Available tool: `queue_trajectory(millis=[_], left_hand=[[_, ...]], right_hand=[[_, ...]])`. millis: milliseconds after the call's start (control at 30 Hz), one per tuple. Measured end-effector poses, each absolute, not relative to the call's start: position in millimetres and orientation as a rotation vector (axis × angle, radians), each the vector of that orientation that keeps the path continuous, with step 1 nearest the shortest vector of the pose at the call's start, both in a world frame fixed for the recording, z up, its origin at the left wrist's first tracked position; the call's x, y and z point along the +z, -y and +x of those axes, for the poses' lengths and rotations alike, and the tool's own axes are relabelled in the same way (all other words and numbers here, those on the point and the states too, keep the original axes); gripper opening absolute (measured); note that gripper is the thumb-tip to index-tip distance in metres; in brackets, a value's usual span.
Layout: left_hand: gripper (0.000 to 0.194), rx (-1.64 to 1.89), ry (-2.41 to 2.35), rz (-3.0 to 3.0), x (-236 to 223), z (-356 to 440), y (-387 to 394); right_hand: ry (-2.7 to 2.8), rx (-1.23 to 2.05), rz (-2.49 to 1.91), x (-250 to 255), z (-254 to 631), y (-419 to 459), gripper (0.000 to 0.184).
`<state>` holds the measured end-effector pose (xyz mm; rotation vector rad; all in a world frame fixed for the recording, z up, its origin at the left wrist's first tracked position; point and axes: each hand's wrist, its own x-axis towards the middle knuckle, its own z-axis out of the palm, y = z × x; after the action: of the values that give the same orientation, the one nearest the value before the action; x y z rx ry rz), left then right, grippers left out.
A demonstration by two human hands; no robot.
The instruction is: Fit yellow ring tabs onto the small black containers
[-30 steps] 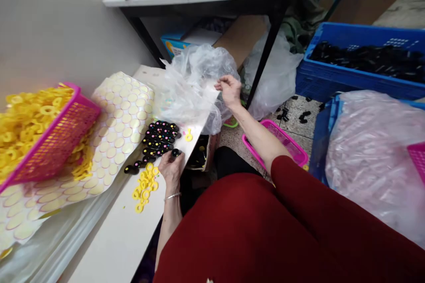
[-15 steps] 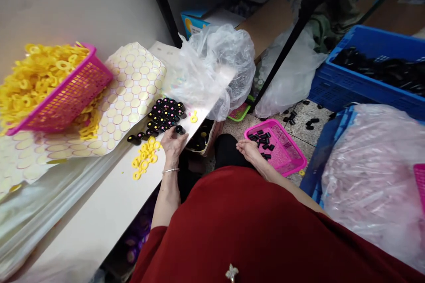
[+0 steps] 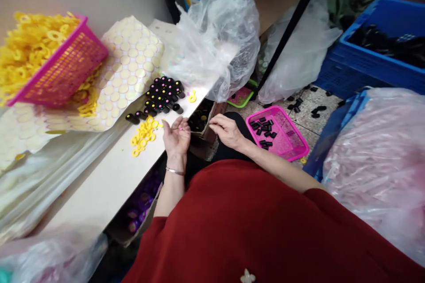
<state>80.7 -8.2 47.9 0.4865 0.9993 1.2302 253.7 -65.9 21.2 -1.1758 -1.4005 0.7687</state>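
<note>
My left hand is turned palm up at the edge of the white bench, its fingers loosely curled round tiny pink pieces. To its right my right hand is closed, thumb and fingertips pinched; whatever they hold is too small to make out. Just beyond the left hand a black cylindrical piece stands beside a cluster of black pieces with yellow or pink dots on top. Several yellow ring-shaped pieces lie left of that hand, and another yellow ring piece lies farther off.
A pink basket heaped with yellow rings leans on the bench's left. Clear plastic bags cover its far end. Below stand an open carton and a pink basket of black pieces. Blue crates and a large bag are at right.
My left hand has let go of the black piece, drawn back and turned palm up. My right hand has moved left from the pink basket towards it. The view has tilted down.
</note>
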Motion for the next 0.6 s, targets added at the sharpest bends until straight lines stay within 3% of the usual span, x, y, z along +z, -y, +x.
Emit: queue_trajectory(millis=[167, 300, 433, 600], left_hand=[[0.063, 1.142, -0.978, 0.526, 52, 93, 29], [0.062, 1.137, -0.891, 0.462, 49, 92, 40], [0.06, 1.128, -0.861, 0.375, 41, 83, 43], [0.061, 1.084, -0.798, 0.354, 36, 75, 43]], right_hand=[[1.86, 0.535, -1.144, 53, 215, 52, 0.023], [2.121, 0.349, -1.32, 52, 199, 48, 0.021], [2.361, 0.195, -1.21, 45, 190, 47, 0.025], [2.345, 0.351, -1.336, 38, 186, 44, 0.018]])
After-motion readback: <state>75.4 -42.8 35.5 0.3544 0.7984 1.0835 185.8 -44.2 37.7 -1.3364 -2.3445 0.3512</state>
